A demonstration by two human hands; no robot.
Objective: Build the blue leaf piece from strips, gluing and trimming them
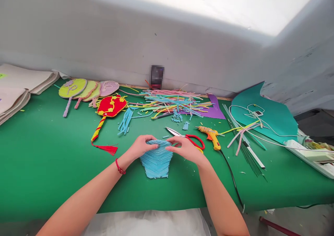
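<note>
A light-blue panel of pipe cleaners, laid in a V pattern, is between my two hands just above the green table. My left hand grips its upper left edge, thumb on the front face and fingers behind. At the upper right edge, my right hand pinches it the same way. Scissors with red handles lie partly behind my right hand. A short blue offcut rests on the table beyond the panel.
A yellow glue gun lies to the right, its black cord running to the front edge. Bundled pipe cleaners are heaped at the back. A red fan with a tassel and several pastel fans lie left. A power strip is far right.
</note>
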